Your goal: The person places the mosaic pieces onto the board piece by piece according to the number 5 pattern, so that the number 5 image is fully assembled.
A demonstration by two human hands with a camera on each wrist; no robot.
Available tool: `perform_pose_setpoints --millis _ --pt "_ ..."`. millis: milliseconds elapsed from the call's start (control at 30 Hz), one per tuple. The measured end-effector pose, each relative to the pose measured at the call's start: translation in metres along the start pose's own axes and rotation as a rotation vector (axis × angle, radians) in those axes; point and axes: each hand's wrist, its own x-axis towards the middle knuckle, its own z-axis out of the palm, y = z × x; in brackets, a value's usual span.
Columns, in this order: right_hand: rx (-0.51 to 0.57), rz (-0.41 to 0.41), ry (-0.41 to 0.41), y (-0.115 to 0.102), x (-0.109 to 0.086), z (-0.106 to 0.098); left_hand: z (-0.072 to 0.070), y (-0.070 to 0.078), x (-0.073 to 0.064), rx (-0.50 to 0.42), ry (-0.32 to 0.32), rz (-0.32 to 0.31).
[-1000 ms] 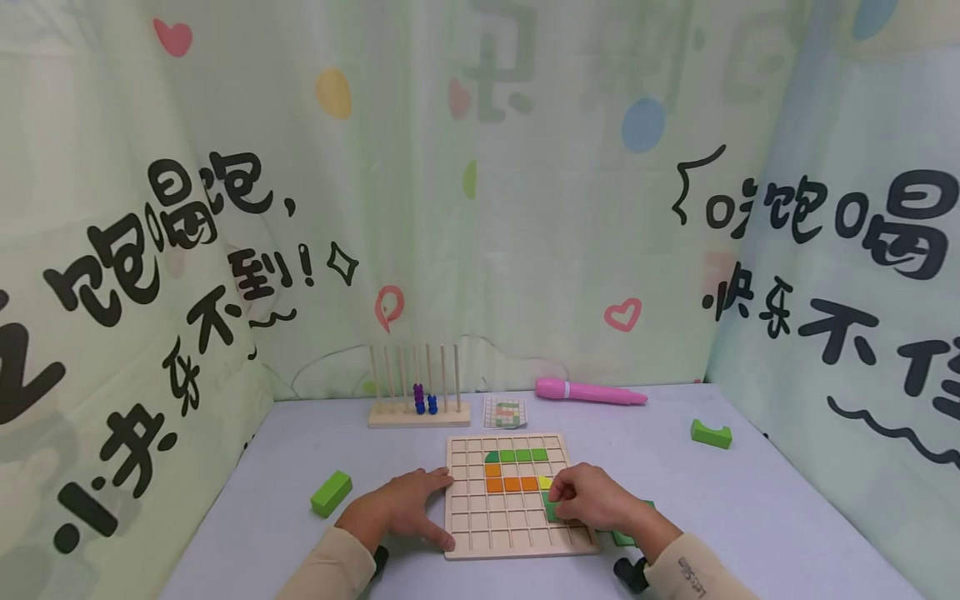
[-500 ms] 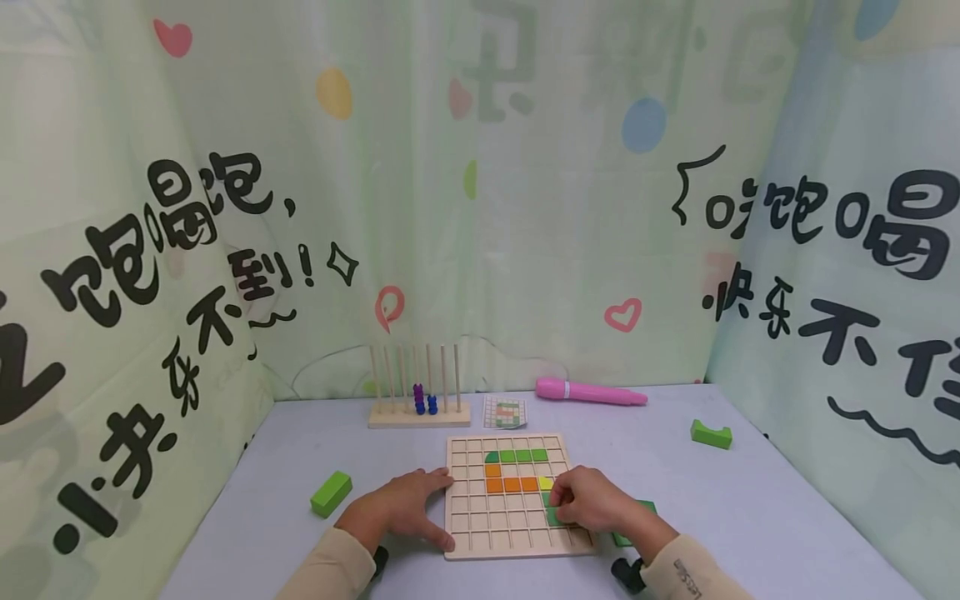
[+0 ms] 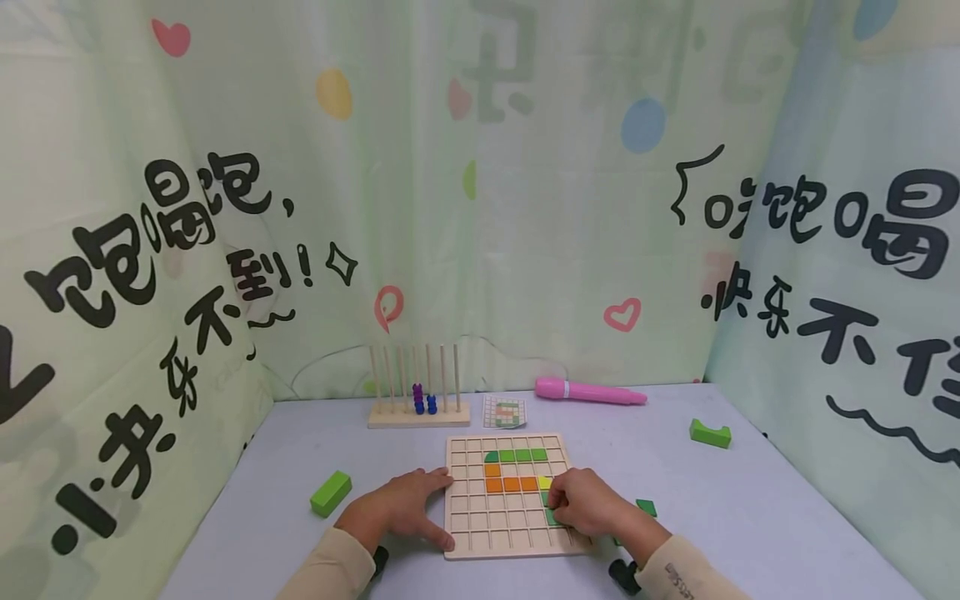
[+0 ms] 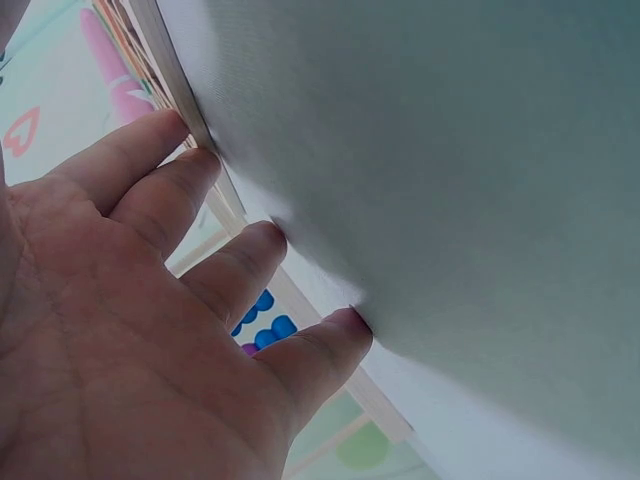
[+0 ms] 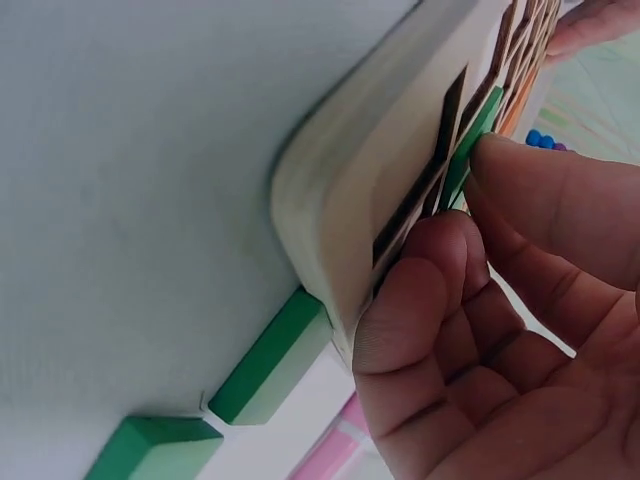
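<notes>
A wooden grid board [image 3: 498,533] lies on the table with coloured tiles set in it: a green row [image 3: 523,456], orange tiles [image 3: 512,484] and a yellow tile [image 3: 545,482]. My left hand [image 3: 405,502] rests at the board's left edge, fingers spread and fairly straight; in the left wrist view its fingertips line up near the edge. Over the board's right side, my right hand [image 3: 588,502] pinches a green tile [image 5: 474,150] between thumb and curled fingers, low in the grid. Loose green pieces [image 5: 270,358] lie beside the board, partly hidden by the right wrist in the head view.
Behind the board stand a peg abacus [image 3: 418,419] with purple and blue beads, a small pattern card [image 3: 506,412] and a pink pen-shaped stick [image 3: 592,392]. A green block [image 3: 331,493] lies left, a notched green block [image 3: 710,433] right. Printed curtains surround the table.
My right hand has shifted slightly left at the green tile, and its forearm has moved left too, uncovering a loose green piece. The left hand stays put.
</notes>
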Motion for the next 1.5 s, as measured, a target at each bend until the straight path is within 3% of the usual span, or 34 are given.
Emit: perform_pose_setpoints --millis 367,600,900,1500 --pt "0.131 -0.022 -0.004 0.019 -0.012 -0.017 -0.001 0.002 -0.002 0.0 -0.004 0.003" --pt "0.177 0.057 0.039 0.037 -0.023 -0.029 -0.003 0.003 -0.002 -0.003 -0.007 -0.003" --pt "0.136 0.162 0.08 0.056 -0.038 -0.04 -0.001 -0.001 0.0 -0.006 -0.01 -0.012" --pt "-0.07 0.21 0.029 0.075 -0.063 -0.035 0.0 0.0 0.001 -0.013 -0.013 -0.021"
